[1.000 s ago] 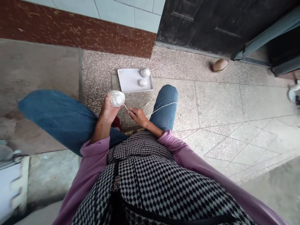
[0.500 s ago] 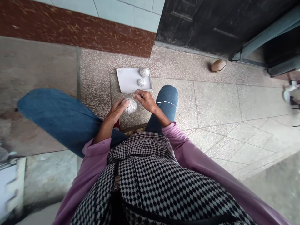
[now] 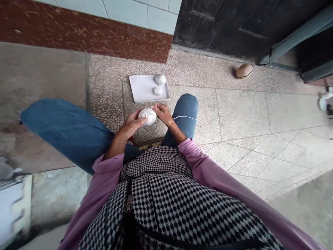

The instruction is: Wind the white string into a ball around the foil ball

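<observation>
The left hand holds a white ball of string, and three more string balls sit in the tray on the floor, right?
Not three: the head view shows two string balls in the tray. The left hand does hold a white ball of string.

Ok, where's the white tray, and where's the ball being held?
White tray (image 3: 143, 89): head view, on its bare flat bottom.
Held ball (image 3: 148, 115): head view, middle of its visible side.
</observation>
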A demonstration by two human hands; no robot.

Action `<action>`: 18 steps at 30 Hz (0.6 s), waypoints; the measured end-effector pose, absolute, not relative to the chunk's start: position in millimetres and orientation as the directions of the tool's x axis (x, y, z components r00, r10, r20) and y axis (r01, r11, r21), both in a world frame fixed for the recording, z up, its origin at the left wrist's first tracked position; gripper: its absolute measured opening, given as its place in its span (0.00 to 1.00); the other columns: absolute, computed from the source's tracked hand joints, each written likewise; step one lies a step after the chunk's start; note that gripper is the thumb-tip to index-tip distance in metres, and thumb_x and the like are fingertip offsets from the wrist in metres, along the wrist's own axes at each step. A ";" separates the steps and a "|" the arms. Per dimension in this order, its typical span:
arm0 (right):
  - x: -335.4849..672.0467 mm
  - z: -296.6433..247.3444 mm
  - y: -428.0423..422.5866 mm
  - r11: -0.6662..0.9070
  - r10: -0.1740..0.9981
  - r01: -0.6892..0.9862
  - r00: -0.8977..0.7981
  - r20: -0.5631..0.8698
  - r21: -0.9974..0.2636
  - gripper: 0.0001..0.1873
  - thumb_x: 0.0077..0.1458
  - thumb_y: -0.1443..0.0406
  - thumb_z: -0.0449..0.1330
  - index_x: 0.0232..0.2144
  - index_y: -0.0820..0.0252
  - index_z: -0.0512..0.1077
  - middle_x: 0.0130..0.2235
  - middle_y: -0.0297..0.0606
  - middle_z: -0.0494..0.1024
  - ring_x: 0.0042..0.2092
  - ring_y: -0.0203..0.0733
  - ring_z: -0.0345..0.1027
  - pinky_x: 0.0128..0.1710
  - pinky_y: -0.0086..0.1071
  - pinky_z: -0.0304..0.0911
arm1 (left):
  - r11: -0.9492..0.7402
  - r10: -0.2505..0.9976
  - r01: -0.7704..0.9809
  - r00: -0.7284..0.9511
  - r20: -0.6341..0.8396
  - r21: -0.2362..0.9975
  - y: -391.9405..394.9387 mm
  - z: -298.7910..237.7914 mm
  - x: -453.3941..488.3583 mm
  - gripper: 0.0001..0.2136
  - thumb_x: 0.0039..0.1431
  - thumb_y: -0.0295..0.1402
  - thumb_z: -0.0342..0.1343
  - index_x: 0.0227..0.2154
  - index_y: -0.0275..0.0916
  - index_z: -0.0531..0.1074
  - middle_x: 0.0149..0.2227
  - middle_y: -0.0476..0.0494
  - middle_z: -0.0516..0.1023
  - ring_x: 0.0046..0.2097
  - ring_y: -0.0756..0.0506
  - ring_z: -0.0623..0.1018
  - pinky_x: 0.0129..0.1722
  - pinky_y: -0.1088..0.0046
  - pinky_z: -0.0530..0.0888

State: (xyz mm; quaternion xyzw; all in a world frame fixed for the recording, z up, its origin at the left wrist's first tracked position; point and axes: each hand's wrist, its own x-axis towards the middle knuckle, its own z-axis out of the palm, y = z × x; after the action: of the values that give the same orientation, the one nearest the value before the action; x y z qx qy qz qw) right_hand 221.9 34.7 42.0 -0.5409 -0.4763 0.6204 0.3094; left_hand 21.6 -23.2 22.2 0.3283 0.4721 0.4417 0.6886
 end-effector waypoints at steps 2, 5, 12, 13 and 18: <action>222.7 45.0 37.5 -0.350 0.900 0.134 -0.229 -0.372 -0.927 0.43 0.73 0.36 0.84 0.29 0.48 0.61 0.26 0.26 0.61 0.35 0.40 0.53 0.34 0.36 0.46 | 0.395 0.918 -0.294 0.163 -0.362 0.870 -23.5 21.4 20.8 0.37 0.43 0.51 0.90 0.54 0.40 0.88 0.45 0.37 0.89 0.48 0.32 0.88 0.46 0.59 0.84; 220.6 45.4 38.7 -0.344 0.900 0.123 -0.240 -0.364 -0.931 0.44 0.75 0.34 0.82 0.28 0.48 0.60 0.25 0.26 0.61 0.34 0.40 0.53 0.34 0.35 0.47 | 0.396 0.918 -0.342 0.169 -0.359 0.853 -23.3 17.8 21.3 0.37 0.43 0.56 0.90 0.52 0.41 0.87 0.44 0.35 0.90 0.53 0.26 0.90 0.53 0.50 0.88; 212.1 40.1 14.9 -0.270 0.875 0.261 -0.336 -0.349 -0.927 0.37 0.90 0.45 0.69 0.28 0.51 0.67 0.27 0.27 0.64 0.35 0.40 0.57 0.39 0.35 0.54 | 0.173 0.976 -0.506 -0.025 -0.215 0.845 -14.1 5.6 22.0 0.32 0.51 0.62 0.88 0.46 0.44 0.86 0.44 0.34 0.91 0.65 0.23 0.89 0.72 0.42 0.84; 211.6 41.2 8.0 -0.243 0.862 0.292 -0.372 -0.344 -0.925 0.34 0.90 0.48 0.69 0.29 0.52 0.70 0.27 0.29 0.65 0.36 0.42 0.60 0.40 0.36 0.56 | 0.158 0.976 -0.490 -0.055 -0.212 0.857 -12.6 2.9 20.8 0.32 0.51 0.62 0.88 0.47 0.44 0.85 0.44 0.35 0.91 0.64 0.24 0.90 0.71 0.44 0.84; 215.2 59.6 -19.6 -0.133 0.786 0.378 -0.523 -0.330 -0.916 0.27 0.84 0.55 0.73 0.29 0.52 0.73 0.31 0.35 0.73 0.41 0.49 0.70 0.46 0.39 0.63 | 0.182 0.951 -0.232 -0.205 -0.230 0.956 -8.3 -9.4 11.6 0.34 0.44 0.55 0.87 0.49 0.44 0.83 0.45 0.43 0.89 0.57 0.31 0.90 0.62 0.55 0.86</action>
State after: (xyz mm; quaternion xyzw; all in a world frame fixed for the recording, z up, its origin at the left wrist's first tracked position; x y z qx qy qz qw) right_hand 215.2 -19.6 59.6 -0.4578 -0.6359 0.5974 0.1706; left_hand 11.6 -8.3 -9.4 0.3281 0.5484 0.5491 0.5386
